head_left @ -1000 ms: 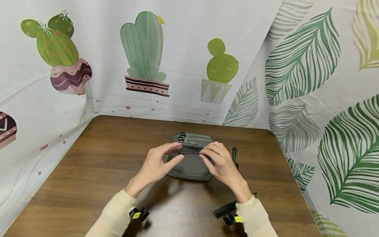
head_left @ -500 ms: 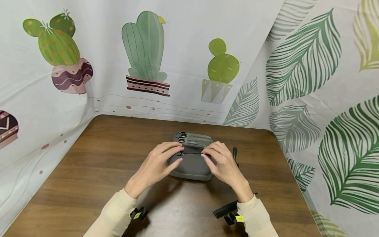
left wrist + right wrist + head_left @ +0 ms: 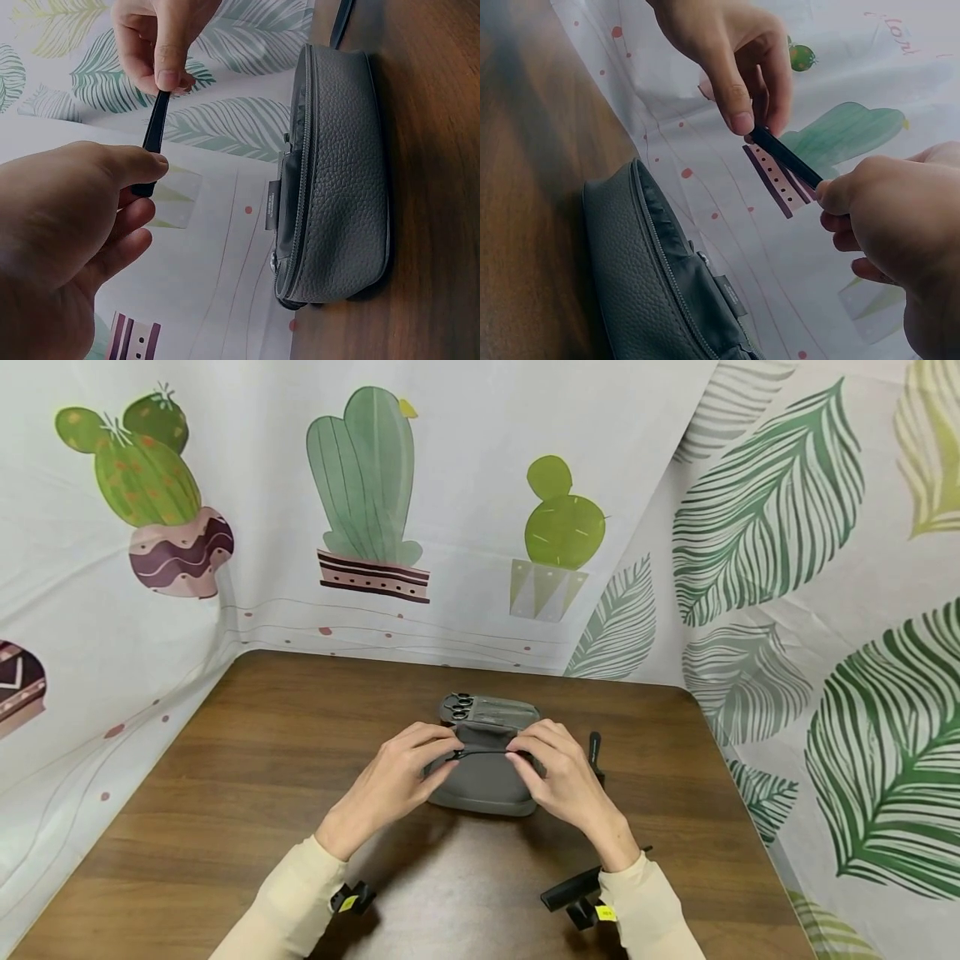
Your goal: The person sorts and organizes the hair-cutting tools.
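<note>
A slim, flat black stick-like tool (image 3: pixel 483 752) is held level above the grey zip pouch (image 3: pixel 483 787). My left hand (image 3: pixel 393 774) pinches one end between thumb and fingertips. At the other end, my right hand (image 3: pixel 562 770) pinches it the same way. Both wrist views show the tool's dark middle bare between the two sets of fingertips; its ends are covered, so its exact kind does not show. The pouch lies unzipped on the table, its lid folded back. Metal scissors (image 3: pixel 460 704) with ring handles sit in the lid, beside a mesh-like pocket (image 3: pixel 501 712).
Right of the pouch, a thin black item with a handle (image 3: pixel 595 752) lies on the wooden table (image 3: pixel 285 735). Black wrist cameras with yellow labels sit at both cuffs. A white cloth (image 3: pixel 465 485) printed with cacti and leaves hangs behind the table.
A half second ago my left thumb and fingers were apart around a fork-like end of the tool; they have now come together on it. My right hand keeps its pinch, nearly still.
</note>
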Action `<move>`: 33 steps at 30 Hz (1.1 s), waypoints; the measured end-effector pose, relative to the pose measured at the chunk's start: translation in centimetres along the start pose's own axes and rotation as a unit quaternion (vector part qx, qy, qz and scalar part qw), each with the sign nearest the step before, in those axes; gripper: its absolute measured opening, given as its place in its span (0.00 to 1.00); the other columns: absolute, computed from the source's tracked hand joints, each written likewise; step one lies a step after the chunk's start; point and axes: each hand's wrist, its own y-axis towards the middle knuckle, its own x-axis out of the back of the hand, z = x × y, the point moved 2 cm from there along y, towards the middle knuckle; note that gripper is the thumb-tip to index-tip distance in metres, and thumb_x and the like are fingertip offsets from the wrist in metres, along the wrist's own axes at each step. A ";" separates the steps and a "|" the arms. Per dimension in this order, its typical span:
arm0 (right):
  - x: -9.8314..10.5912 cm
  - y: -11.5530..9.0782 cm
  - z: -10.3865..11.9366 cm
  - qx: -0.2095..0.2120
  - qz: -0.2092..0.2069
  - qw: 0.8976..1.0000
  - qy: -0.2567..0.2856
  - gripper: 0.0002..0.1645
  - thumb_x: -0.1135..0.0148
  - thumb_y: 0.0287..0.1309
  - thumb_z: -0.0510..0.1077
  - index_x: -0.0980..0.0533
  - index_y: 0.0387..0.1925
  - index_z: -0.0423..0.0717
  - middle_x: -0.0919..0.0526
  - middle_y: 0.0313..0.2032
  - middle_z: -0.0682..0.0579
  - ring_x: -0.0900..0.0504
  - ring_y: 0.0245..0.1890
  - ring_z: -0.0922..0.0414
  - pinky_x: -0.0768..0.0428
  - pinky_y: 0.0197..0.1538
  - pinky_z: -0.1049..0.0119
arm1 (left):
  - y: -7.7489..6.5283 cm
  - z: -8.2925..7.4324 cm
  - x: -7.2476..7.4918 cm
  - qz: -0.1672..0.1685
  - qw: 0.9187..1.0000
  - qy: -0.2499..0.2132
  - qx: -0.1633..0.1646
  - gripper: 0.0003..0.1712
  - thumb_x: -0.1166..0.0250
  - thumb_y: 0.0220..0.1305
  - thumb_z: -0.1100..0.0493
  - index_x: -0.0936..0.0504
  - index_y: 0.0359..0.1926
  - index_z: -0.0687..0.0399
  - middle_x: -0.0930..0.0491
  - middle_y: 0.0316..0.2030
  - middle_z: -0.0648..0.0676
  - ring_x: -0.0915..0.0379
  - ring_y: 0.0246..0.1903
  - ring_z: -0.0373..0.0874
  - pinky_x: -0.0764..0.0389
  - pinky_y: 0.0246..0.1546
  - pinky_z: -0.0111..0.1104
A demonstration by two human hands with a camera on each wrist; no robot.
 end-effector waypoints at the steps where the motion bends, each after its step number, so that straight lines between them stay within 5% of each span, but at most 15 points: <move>1: 0.0 0.0 0.0 -0.003 0.003 1.000 0.003 0.03 0.23 0.70 0.35 0.10 0.43 0.43 0.08 0.41 0.52 0.13 0.46 0.53 0.17 0.52 0.57 | -0.1 0.2 -0.1 -0.005 1.000 -0.006 -0.004 0.14 0.19 0.66 0.67 0.06 0.51 0.56 0.08 0.52 0.53 0.11 0.53 0.47 0.07 0.50 0.41; 4: 0.2 -0.1 0.0 -0.030 0.020 0.999 0.019 0.09 0.21 0.67 0.34 0.10 0.47 0.44 0.07 0.44 0.51 0.11 0.48 0.53 0.13 0.53 0.55 | -0.4 0.9 -0.6 -0.022 0.999 -0.026 -0.016 0.12 0.21 0.70 0.65 0.07 0.53 0.54 0.08 0.53 0.53 0.12 0.53 0.46 0.08 0.49 0.41; 5: 0.3 -0.2 0.0 -0.044 0.026 0.998 0.026 0.10 0.21 0.67 0.35 0.10 0.49 0.44 0.07 0.47 0.51 0.11 0.50 0.53 0.12 0.54 0.54 | -1.3 2.5 -2.1 -0.030 0.999 -0.039 -0.024 0.11 0.23 0.74 0.63 0.07 0.55 0.53 0.08 0.54 0.52 0.12 0.55 0.46 0.08 0.52 0.39; 11: 1.7 -0.8 -0.4 -0.157 0.044 0.985 0.059 0.16 0.24 0.72 0.40 0.12 0.59 0.47 0.08 0.54 0.50 0.09 0.53 0.53 0.10 0.56 0.54 | -1.9 3.4 -2.2 -0.030 0.999 -0.036 -0.009 0.12 0.23 0.74 0.63 0.07 0.55 0.54 0.08 0.54 0.54 0.12 0.53 0.46 0.09 0.50 0.40; 12: 1.9 -1.0 -0.5 -0.172 0.046 0.982 0.058 0.16 0.25 0.73 0.41 0.13 0.59 0.47 0.07 0.53 0.49 0.09 0.51 0.53 0.10 0.55 0.54 | -1.2 2.1 -0.7 -0.022 0.999 -0.024 0.003 0.13 0.21 0.70 0.65 0.07 0.53 0.56 0.08 0.52 0.55 0.12 0.50 0.47 0.09 0.46 0.42; 17: 2.1 -2.3 -1.1 -0.243 0.092 0.965 0.049 0.17 0.26 0.75 0.45 0.14 0.60 0.44 0.08 0.51 0.46 0.09 0.46 0.52 0.09 0.51 0.54 | -1.1 2.3 -0.2 0.017 0.999 -0.022 0.044 0.14 0.18 0.65 0.68 0.07 0.51 0.58 0.08 0.51 0.56 0.11 0.49 0.50 0.09 0.45 0.43; 26: 0.9 -4.5 -2.5 -0.349 0.155 0.924 -0.005 0.22 0.27 0.75 0.46 0.15 0.61 0.35 0.11 0.45 0.46 0.17 0.40 0.56 0.19 0.46 0.64 | -0.3 3.1 -0.5 0.050 0.996 -0.038 0.063 0.14 0.18 0.66 0.65 0.07 0.52 0.57 0.07 0.50 0.57 0.10 0.49 0.50 0.09 0.47 0.45; 33: -0.2 -5.2 -3.2 -0.382 0.168 0.909 0.019 0.20 0.27 0.76 0.46 0.14 0.59 0.36 0.15 0.33 0.53 0.23 0.30 0.61 0.25 0.38 0.69 | 0.3 3.7 -1.3 0.095 0.990 -0.058 0.091 0.13 0.20 0.68 0.66 0.07 0.52 0.60 0.07 0.51 0.57 0.09 0.48 0.52 0.08 0.48 0.46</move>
